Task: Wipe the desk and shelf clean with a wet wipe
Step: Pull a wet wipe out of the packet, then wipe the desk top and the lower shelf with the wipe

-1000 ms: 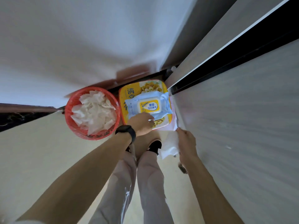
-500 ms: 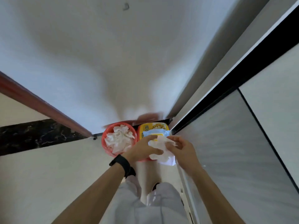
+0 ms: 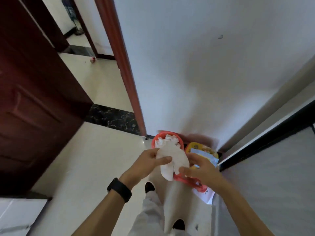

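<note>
A white wet wipe [image 3: 172,158] is stretched between my two hands in front of me. My left hand [image 3: 148,163] pinches its left edge between thumb and fingers. My right hand [image 3: 199,169] holds its right edge with curled fingers. Below, on the floor, a blue wet wipe pack [image 3: 205,155] lies on a yellow box [image 3: 194,147].
A red basket [image 3: 157,138] full of crumpled white wipes stands on the floor by the white wall [image 3: 196,65]. A grey cabinet front [image 3: 272,176] rises at the right. A dark red door [image 3: 30,99] stands open at the left. My legs and shoes [image 3: 150,186] are below.
The view has lifted away from the floor, so the basket and box look smaller. Both hands have risen with the wipe and now spread it wider between them.
</note>
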{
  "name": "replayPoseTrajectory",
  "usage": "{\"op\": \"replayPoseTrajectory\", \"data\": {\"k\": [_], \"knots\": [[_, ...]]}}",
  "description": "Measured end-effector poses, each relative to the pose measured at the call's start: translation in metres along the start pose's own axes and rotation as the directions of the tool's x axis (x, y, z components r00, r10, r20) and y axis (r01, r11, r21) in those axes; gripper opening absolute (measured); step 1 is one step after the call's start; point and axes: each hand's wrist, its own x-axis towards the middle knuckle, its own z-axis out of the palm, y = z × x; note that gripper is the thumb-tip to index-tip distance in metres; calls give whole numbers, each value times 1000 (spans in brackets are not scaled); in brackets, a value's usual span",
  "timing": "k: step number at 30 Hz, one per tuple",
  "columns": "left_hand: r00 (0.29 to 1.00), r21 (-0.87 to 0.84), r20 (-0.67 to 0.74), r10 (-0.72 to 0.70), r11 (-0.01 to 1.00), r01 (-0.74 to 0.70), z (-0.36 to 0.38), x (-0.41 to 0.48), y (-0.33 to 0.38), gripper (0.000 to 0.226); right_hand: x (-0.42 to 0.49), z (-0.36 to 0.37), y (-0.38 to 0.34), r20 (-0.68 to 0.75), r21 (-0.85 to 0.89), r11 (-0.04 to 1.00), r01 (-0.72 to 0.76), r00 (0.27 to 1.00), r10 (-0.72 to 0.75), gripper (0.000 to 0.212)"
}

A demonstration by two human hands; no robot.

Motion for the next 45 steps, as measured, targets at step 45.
{"op": "replayPoseTrajectory", "data": {"k": [45], "knots": [[-148, -476, -865, -480, 877, -62, -452, -738, -480, 9, -125, 1033, -56, 951, -61, 625, 778, 235, -199, 9]]}}
